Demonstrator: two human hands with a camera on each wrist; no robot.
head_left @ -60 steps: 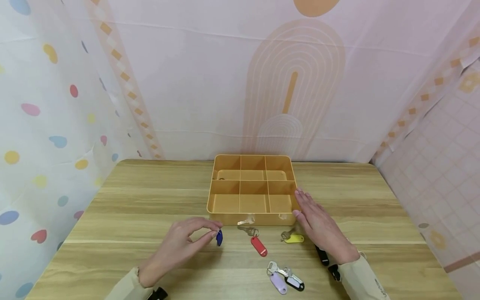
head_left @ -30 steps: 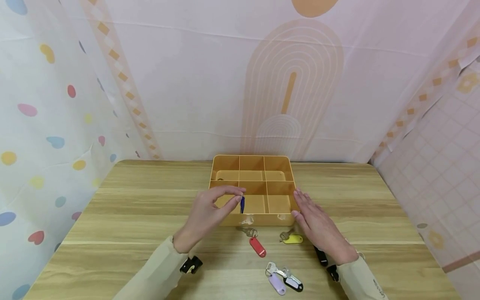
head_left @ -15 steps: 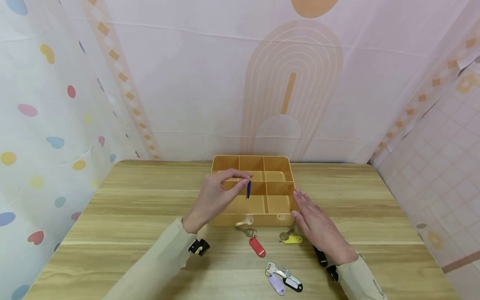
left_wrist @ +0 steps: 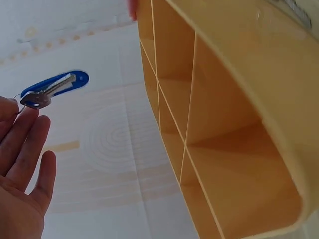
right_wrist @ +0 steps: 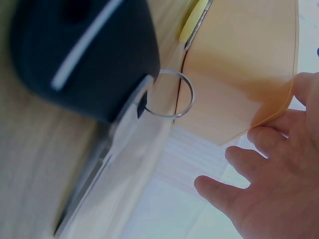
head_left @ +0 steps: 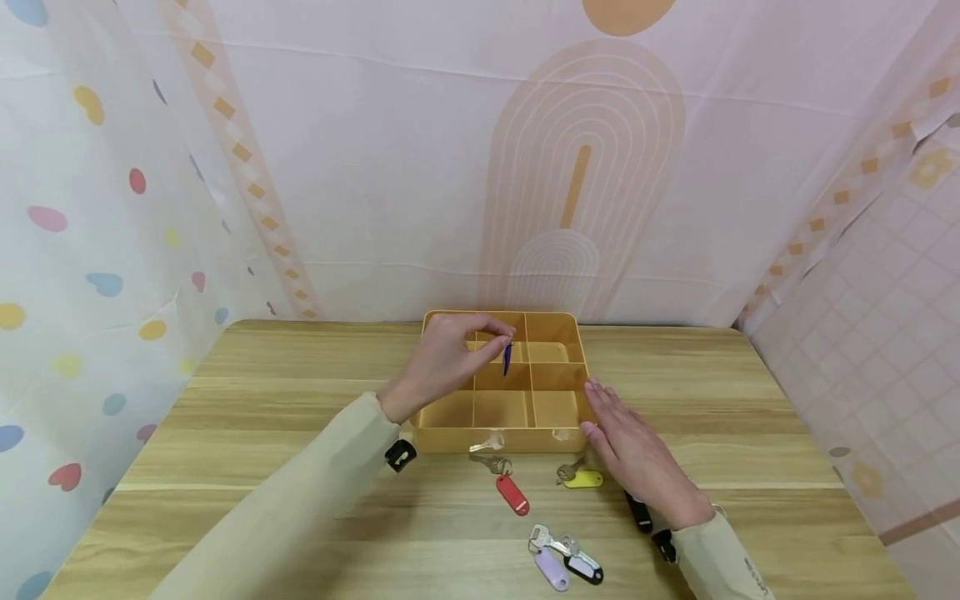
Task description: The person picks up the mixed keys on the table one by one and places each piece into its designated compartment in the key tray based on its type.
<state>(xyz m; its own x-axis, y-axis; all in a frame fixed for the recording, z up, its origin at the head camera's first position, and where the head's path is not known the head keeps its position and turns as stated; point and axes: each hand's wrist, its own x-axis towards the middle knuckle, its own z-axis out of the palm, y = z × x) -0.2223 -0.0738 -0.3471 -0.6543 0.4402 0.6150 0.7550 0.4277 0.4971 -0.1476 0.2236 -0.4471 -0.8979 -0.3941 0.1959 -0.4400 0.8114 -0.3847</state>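
Observation:
My left hand (head_left: 450, 358) pinches a key ring between thumb and index finger. From it hangs a blue key tag (head_left: 507, 358) over the middle of the yellow divided box (head_left: 450, 440). In the left wrist view a silver key (left_wrist: 45, 95) lies against that blue tag, while the other fingers are loosely extended. My right hand (head_left: 637, 454) rests with straight fingers at the box's right side, touching its upper edge. A key with a red tag (head_left: 512, 495) and one with a yellow tag (head_left: 582, 478) lie in front of the box.
Nearer on the wooden table (head_left: 247, 442) lie keys with a purple tag (head_left: 551, 569) and a black-rimmed tag (head_left: 582, 570). A black tag (right_wrist: 84, 55) with its key lies by the right wrist. A patterned curtain (head_left: 375, 167) hangs behind the table.
My left hand has carried the blue-tagged key from the table left of the box, up and rightward, then further back over it. The right hand has stayed at the box's side.

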